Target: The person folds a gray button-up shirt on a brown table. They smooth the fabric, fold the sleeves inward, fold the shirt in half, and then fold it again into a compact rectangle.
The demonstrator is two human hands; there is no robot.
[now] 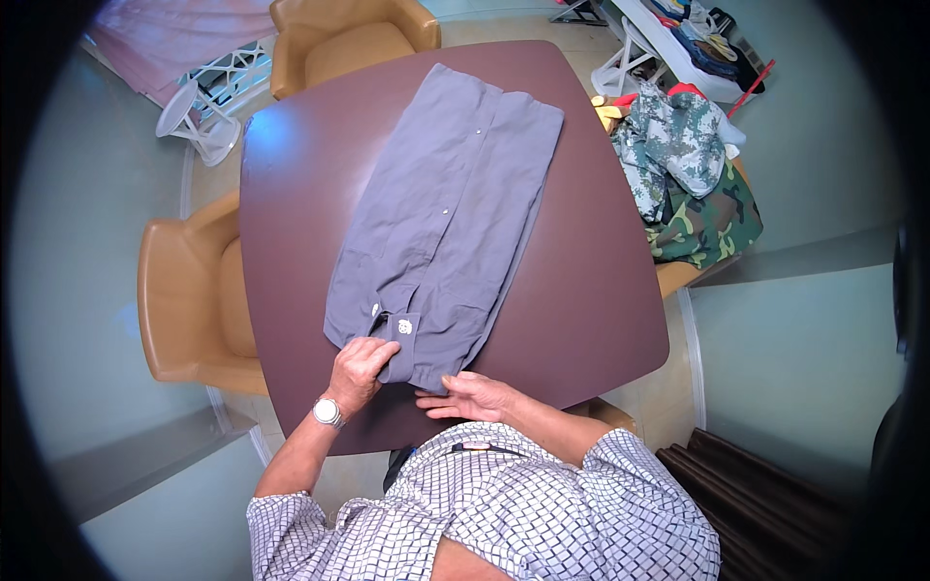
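Observation:
A grey-blue button-front shirt (450,196), folded long and narrow, lies slantwise on a dark reddish-brown table (596,305). Its collar (402,348), with pale embroidered emblems on the tips, is at the end nearest me. My left hand (361,370), with a watch on its wrist, grips the collar on its left side. At the shirt's near right corner is my right hand (468,396), palm partly up; its thumb touches the cloth edge and its other fingers are spread under or beside the corner.
Tan armchairs stand at the left (171,305) and far side (356,51). Camouflage clothing (690,152) is heaped on a seat at the right edge of the table. Behind it, a white table (676,58) bears folded clothes. A white folding stool (200,123) stands at the upper left.

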